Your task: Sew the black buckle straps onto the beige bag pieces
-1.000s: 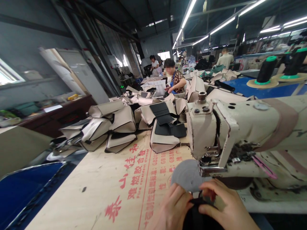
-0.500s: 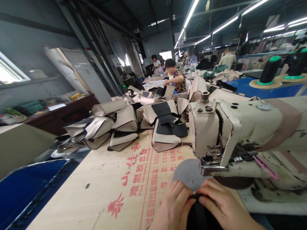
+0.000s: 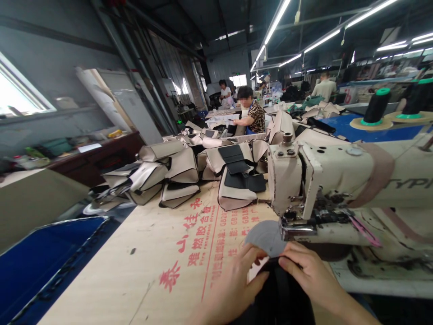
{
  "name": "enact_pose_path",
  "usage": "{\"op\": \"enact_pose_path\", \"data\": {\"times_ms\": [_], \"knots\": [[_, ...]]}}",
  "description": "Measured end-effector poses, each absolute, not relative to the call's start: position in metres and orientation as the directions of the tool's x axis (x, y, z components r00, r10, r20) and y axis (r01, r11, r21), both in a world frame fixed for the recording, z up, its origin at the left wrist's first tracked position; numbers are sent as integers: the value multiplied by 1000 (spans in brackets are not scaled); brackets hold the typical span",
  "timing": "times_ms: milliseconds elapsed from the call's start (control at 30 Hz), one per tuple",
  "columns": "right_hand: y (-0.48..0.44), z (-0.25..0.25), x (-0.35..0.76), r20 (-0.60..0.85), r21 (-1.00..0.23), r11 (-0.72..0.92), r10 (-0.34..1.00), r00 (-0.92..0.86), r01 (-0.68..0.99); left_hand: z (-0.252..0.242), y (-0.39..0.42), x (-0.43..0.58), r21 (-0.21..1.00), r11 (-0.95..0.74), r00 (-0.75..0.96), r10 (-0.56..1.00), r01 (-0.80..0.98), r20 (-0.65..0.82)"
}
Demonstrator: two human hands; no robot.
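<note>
Black fabric piece (image 3: 279, 298) lies between our two hands at the lower centre of the frame, running off the bottom, its top edge just in front of the grey disc (image 3: 267, 237) on the plywood tabletop (image 3: 135, 275). Our right hand (image 3: 313, 271) pinches that top edge between thumb and fingers. Our left hand (image 3: 240, 275) is at the opposite side, thumb and forefinger parted with a pale gap between; we cannot tell whether its fingertips also grip the edge. As we judge it, we are handling this edge, and we do it well by letting the right pinch anchor it while the left thumb smooths outward, without puckers. Both hands should sit close together so the edge cannot twist, and pull only lightly, since such material might stretch out of line. The sewing machine (image 3: 331, 171) stands near our right hand, at the right of the frame, so we would mind our fingers there. Beige-and-black bag pieces (image 3: 182, 164) heap up mid-frame, well apart from our hands.
</note>
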State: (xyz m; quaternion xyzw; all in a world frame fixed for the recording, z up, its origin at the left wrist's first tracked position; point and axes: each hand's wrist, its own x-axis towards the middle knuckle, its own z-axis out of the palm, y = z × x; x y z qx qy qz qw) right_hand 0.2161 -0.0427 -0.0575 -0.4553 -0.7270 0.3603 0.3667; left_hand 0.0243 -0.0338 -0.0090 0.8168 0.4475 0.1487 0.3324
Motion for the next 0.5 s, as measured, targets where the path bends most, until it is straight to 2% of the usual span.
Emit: {"op": "enact_pose_path", "data": {"times_ms": [133,267,333,400,500], "knots": [[-38,-60,219,145,-870,297,917,-371,393,-11,-36,19,531,-433,589,792,729,-162],[-30,-64,221,100,-905,252,910,-402,343,-2,-11,18,459,-570,723,622,682,-301],[-28,-67,221,92,-923,224,918,-385,314,5,4,14,495,-582,762,532,645,-369],[-27,-70,221,77,-945,180,935,-345,275,9,14,9,576,-520,772,494,630,-399],[-27,-72,220,42,-975,99,960,-277,196,0,18,6,693,-390,758,548,606,-355]]}}
